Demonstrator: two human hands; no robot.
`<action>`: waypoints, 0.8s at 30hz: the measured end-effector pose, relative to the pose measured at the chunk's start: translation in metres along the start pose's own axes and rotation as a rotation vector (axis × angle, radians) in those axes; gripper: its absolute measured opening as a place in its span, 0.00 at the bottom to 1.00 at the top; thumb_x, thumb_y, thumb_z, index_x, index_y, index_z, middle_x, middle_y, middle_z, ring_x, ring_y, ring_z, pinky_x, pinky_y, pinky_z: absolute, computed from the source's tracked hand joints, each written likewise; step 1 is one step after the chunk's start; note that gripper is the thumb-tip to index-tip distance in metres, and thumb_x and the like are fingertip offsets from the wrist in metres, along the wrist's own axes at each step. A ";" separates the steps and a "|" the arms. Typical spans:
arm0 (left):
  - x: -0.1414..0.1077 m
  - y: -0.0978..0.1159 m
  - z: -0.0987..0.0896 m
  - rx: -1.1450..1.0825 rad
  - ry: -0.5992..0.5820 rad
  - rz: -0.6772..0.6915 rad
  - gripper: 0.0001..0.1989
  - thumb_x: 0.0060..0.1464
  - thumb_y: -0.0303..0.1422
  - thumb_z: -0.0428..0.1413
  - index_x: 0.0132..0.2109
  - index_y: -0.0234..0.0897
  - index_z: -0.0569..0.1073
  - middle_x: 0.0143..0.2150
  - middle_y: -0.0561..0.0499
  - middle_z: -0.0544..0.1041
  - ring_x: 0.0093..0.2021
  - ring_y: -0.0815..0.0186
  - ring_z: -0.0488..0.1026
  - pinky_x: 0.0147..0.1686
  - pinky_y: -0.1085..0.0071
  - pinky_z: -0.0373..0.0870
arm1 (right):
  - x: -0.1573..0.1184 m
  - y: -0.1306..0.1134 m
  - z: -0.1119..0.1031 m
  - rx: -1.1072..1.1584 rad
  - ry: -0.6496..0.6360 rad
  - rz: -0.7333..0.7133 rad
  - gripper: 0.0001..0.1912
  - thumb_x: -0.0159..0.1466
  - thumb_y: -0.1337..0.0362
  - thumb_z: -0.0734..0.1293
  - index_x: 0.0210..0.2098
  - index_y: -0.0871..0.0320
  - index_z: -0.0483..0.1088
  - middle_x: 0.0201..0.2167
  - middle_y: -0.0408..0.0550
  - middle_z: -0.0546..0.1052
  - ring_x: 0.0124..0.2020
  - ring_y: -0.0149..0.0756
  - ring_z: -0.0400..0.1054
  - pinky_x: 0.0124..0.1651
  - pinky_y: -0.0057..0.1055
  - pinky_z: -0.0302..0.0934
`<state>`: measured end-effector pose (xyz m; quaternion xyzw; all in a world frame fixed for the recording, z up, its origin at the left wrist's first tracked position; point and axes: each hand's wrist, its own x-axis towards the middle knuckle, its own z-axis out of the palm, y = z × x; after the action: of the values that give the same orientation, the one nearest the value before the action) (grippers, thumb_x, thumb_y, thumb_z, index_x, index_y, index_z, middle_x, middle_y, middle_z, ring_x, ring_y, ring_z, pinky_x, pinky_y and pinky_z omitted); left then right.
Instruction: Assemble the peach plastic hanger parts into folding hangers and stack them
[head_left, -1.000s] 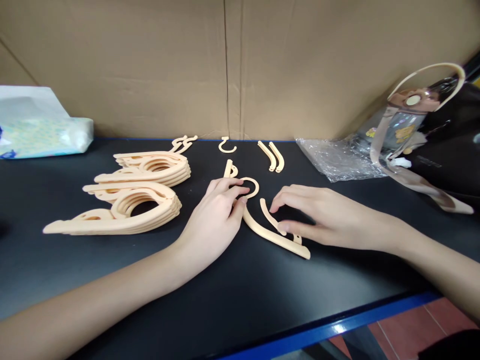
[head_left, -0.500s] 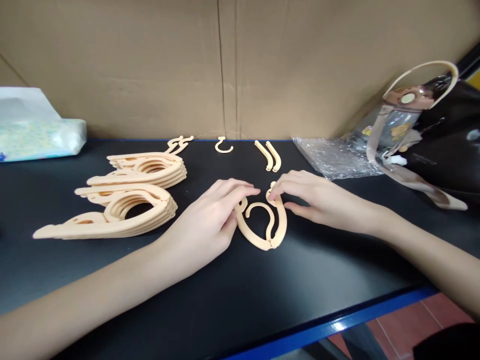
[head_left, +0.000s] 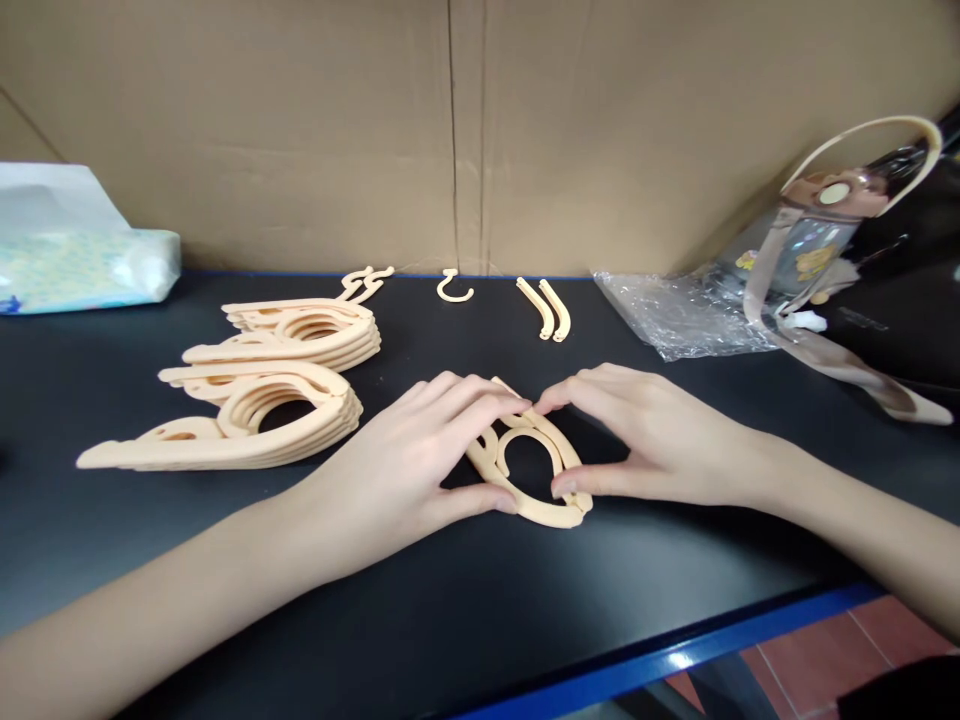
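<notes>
A folded cream plastic hanger (head_left: 551,515) lies on the black table between my hands, its curved hook inside the loop of its arms. My left hand (head_left: 442,440) grips its left side, thumb on the lower arm and fingers over the upper end. On the right side, my right hand (head_left: 626,430) holds it with the thumb near the joint and the fingertips at the upper end. To the left are two stacks of folded hangers, a front one (head_left: 300,430) and a back one (head_left: 330,345).
Along the table's (head_left: 420,620) back lie a loose hook (head_left: 454,292), several small hook pieces (head_left: 365,284) and two curved strips (head_left: 544,310). Crumpled clear plastic (head_left: 675,315), a strapped bottle (head_left: 817,240) and a black bag (head_left: 900,290) are right; a tissue pack (head_left: 90,265) is left.
The hanger's two arms have come together at their upper ends, and its joint has turned to the right. My thumbs have moved down onto the arms. The view has shifted slightly.
</notes>
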<state>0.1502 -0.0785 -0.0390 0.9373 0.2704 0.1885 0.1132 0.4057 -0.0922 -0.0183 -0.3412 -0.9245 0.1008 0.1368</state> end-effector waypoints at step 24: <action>-0.002 0.021 -0.001 0.443 0.226 0.226 0.30 0.62 0.43 0.57 0.60 0.19 0.67 0.54 0.34 0.76 0.51 0.48 0.72 0.50 0.57 0.66 | 0.010 -0.016 0.009 1.088 -0.054 0.382 0.13 0.62 0.60 0.73 0.44 0.58 0.72 0.36 0.41 0.78 0.37 0.31 0.73 0.42 0.28 0.69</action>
<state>0.1578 -0.0969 -0.0319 0.9364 0.2098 0.2397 -0.1472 0.3858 -0.0986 -0.0204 -0.3801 -0.6648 0.5932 0.2482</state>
